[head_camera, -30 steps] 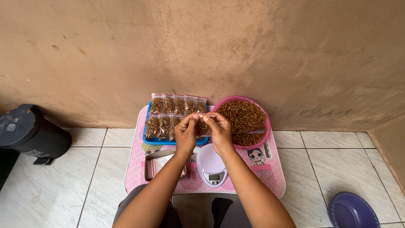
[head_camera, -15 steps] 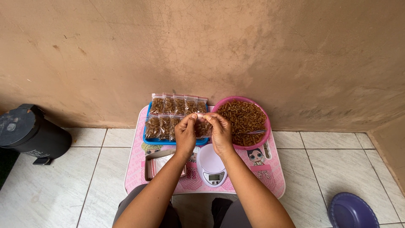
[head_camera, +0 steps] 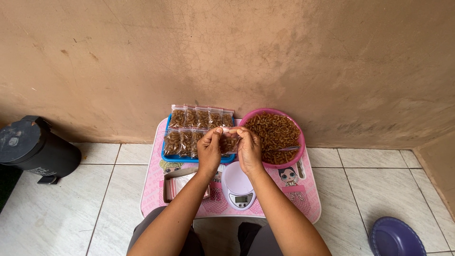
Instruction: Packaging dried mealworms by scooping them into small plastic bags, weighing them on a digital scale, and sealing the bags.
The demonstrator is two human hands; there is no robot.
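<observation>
My left hand [head_camera: 209, 148] and my right hand [head_camera: 248, 148] both pinch the top edge of a small clear bag of brown snack pieces [head_camera: 229, 142], held above the low pink table [head_camera: 303, 199]. Under the hands, a blue tray [head_camera: 167, 156] carries two rows of filled clear bags [head_camera: 189, 124]. To the right, a pink bowl [head_camera: 295, 127] is heaped with the same brown pieces. A small white kitchen scale [head_camera: 238, 185] sits on the table just below my hands.
An open box of empty clear bags [head_camera: 176, 186] lies on the table's left side. A black pedal bin [head_camera: 34, 149] stands at the left by the brown wall. A purple plate [head_camera: 396, 237] rests on the tiled floor at the bottom right.
My hands stay over the tray with the bag; the fingers shift slightly along its top edge. Nothing else has moved.
</observation>
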